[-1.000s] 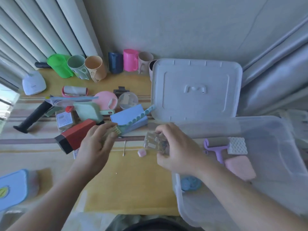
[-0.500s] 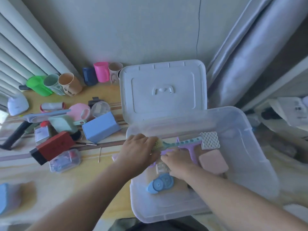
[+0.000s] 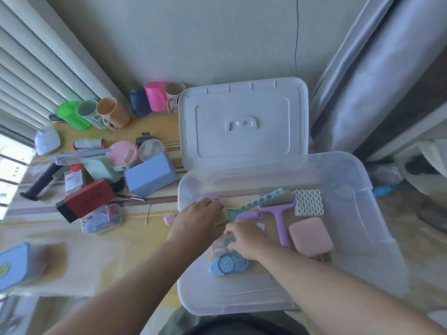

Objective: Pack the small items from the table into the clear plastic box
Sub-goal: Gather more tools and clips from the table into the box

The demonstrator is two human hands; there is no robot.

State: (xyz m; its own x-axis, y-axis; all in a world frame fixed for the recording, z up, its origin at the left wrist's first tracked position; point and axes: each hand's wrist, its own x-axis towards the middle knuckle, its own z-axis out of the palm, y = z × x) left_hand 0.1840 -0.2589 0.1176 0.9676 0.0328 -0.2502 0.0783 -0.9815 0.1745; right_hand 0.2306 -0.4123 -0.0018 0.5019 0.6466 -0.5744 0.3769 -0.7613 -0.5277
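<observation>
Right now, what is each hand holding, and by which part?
Left hand grips the teal brush at its bristle end, handle pointing away. Right hand holds a small clear case by its top edge inside the clear box.

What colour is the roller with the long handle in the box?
Purple: the roller lies in the clear plastic box, seen best from the head view.

no text, label or number is sharp enough to read anywhere.

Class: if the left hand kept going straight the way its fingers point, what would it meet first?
Probably the purple roller: the left hand, holding the teal brush, points right across the clear box. Depth is uncertain.
</observation>
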